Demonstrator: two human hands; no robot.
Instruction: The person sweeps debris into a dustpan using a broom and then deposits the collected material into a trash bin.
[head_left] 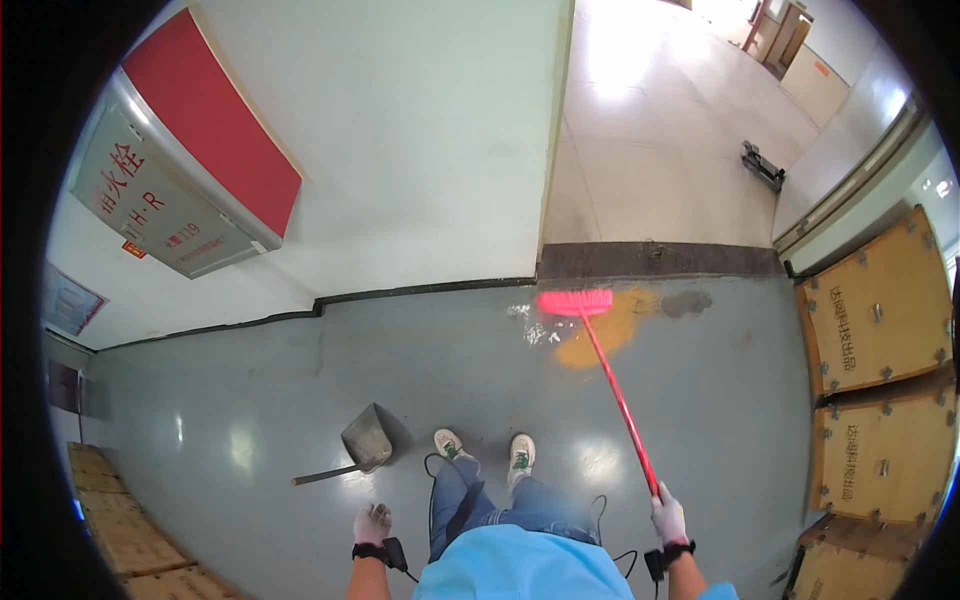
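Observation:
My right hand (668, 515), in a pale glove, is closed around the upper end of a broom's red handle. The pink broom (577, 302) reaches forward, its bristled head on the grey floor near the doorway threshold. My left hand (372, 524), gloved with dark fingertips, hangs empty with its fingers loosely bent and slightly apart. Just ahead of it, a grey dustpan (367, 440) lies on the floor, its dark handle pointing left. By the broom head are an orange-yellow patch (600, 345), a dark grey patch (687, 303) and scattered whitish marks (538, 330).
A dark threshold (660, 260) leads into a tiled room, where a small black device (763, 166) sits near the door. Wooden crates (880, 450) are stacked at right; more crates (110, 500) stand at left. A fire-hydrant cabinet (190, 170) juts from the wall.

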